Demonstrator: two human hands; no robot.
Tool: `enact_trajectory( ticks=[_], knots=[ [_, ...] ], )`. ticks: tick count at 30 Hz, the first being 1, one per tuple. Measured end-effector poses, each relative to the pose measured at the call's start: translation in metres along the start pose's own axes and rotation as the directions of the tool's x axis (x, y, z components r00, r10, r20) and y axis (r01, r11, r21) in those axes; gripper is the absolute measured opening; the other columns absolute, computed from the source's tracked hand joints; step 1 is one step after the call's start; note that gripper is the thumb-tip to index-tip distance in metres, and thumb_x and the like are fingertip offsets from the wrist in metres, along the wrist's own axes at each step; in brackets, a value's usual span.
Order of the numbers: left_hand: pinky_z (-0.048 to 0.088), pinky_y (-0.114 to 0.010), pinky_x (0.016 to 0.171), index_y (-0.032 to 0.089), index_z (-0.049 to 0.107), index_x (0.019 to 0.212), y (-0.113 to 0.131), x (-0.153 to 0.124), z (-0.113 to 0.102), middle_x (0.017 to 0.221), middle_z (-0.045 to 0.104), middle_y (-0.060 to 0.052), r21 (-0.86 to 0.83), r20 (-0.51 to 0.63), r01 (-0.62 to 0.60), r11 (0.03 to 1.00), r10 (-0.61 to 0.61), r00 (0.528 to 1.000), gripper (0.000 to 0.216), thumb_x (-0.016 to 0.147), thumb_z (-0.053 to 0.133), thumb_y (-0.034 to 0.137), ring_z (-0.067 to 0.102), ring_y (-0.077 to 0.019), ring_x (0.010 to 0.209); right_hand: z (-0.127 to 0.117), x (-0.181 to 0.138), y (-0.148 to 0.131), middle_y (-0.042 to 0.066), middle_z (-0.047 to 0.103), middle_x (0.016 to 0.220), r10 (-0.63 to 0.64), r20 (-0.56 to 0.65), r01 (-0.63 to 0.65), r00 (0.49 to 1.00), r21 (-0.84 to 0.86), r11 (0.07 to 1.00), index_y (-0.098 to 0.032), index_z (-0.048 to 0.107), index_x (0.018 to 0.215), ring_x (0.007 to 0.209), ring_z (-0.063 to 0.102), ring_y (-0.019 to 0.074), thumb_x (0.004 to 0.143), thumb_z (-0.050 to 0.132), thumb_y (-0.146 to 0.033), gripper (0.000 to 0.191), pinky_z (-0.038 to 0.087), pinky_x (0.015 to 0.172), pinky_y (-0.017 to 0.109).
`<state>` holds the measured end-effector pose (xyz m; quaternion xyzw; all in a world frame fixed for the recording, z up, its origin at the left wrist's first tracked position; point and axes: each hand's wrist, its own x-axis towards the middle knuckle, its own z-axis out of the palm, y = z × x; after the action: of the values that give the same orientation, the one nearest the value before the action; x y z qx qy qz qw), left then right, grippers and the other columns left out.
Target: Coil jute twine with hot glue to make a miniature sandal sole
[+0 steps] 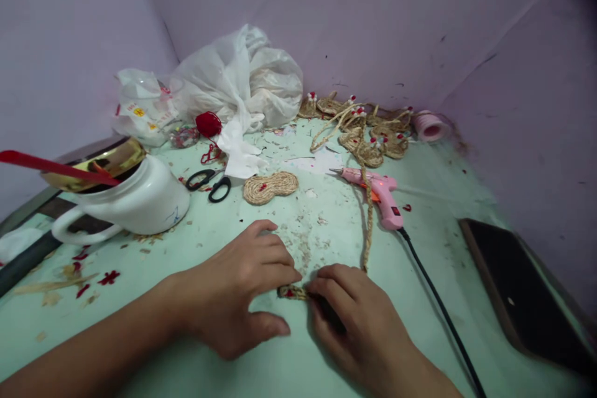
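Jute braid, tan, red-flecked, flat on table; left hand, right hand pinching its end.

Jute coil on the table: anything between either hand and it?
Nothing visible. The left hand touches one end of the jute coil with its fingertips; the right hand covers the other. The glue gun lies farther back along the trailing braid, away from both hands.
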<state>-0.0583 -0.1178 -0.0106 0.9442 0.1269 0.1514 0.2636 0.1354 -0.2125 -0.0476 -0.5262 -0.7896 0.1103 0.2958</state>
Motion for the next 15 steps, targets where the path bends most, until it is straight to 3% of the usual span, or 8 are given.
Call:
enact_trajectory(
  ticks=[3, 5, 7, 10, 15],
  knots=[
    [0.042, -0.041, 0.091, 0.019, 0.058, 0.103, -0.010, -0.005, -0.009, 0.092, 0.065, -0.006, -0.003, -0.259, 0.049, 0.999, -0.048, 0.965, 0.029, 0.078, 0.063, 0.032, 0.059, -0.0199, 0.087, 0.000, 0.002, 0.002, 0.004, 0.064, 0.075, -0.030, -0.094, 0.024, 0.995, -0.058, 0.998, -0.017, 0.062, 0.085, 0.064, 0.055, 0.0179, 0.077, 0.055, -0.011, 0.013, 0.042, 0.058, 0.032],
    [0.047, -0.037, 0.082, 0.019, 0.059, 0.097, -0.021, -0.004, -0.011, 0.092, 0.065, -0.007, 0.108, -0.493, 0.254, 0.961, -0.170, 0.853, 0.016, 0.082, 0.057, 0.023, 0.059, -0.0196, 0.088, -0.001, 0.002, 0.004, 0.004, 0.065, 0.076, -0.033, -0.156, 0.019, 0.987, -0.090, 0.996, -0.018, 0.062, 0.086, 0.064, 0.055, 0.0178, 0.078, 0.057, -0.012, 0.011, 0.041, 0.059, 0.032],
    [0.049, -0.038, 0.082, 0.018, 0.059, 0.095, -0.032, 0.000, -0.010, 0.097, 0.064, -0.008, 0.192, -0.602, 0.471, 0.861, -0.275, 0.750, 0.014, 0.082, 0.053, 0.018, 0.059, -0.0216, 0.092, -0.003, 0.000, 0.007, 0.004, 0.066, 0.078, -0.016, -0.197, -0.009, 0.980, -0.126, 0.992, -0.018, 0.061, 0.089, 0.066, 0.056, 0.0181, 0.078, 0.059, -0.014, 0.012, 0.041, 0.061, 0.032],
    [0.048, -0.044, 0.085, 0.016, 0.058, 0.102, -0.044, 0.010, -0.007, 0.102, 0.063, -0.011, 0.291, -0.556, 0.599, 0.746, -0.377, 0.740, 0.023, 0.080, 0.053, 0.020, 0.057, -0.0272, 0.099, -0.004, -0.003, 0.012, 0.004, 0.066, 0.079, 0.027, -0.238, -0.068, 0.971, -0.166, 0.984, -0.019, 0.060, 0.093, 0.068, 0.058, 0.0186, 0.080, 0.060, -0.016, 0.013, 0.042, 0.062, 0.032],
    [0.047, -0.048, 0.084, 0.010, 0.048, 0.123, -0.058, 0.020, -0.007, 0.116, 0.057, -0.017, 0.351, -0.437, 0.650, 0.674, -0.496, 0.750, 0.045, 0.081, 0.051, 0.026, 0.054, -0.0321, 0.107, -0.001, -0.004, 0.016, 0.004, 0.066, 0.080, 0.177, -0.341, -0.226, 0.923, -0.107, 0.968, -0.020, 0.061, 0.092, 0.069, 0.060, 0.0186, 0.084, 0.056, -0.020, 0.010, 0.044, 0.064, 0.031]
  ],
)
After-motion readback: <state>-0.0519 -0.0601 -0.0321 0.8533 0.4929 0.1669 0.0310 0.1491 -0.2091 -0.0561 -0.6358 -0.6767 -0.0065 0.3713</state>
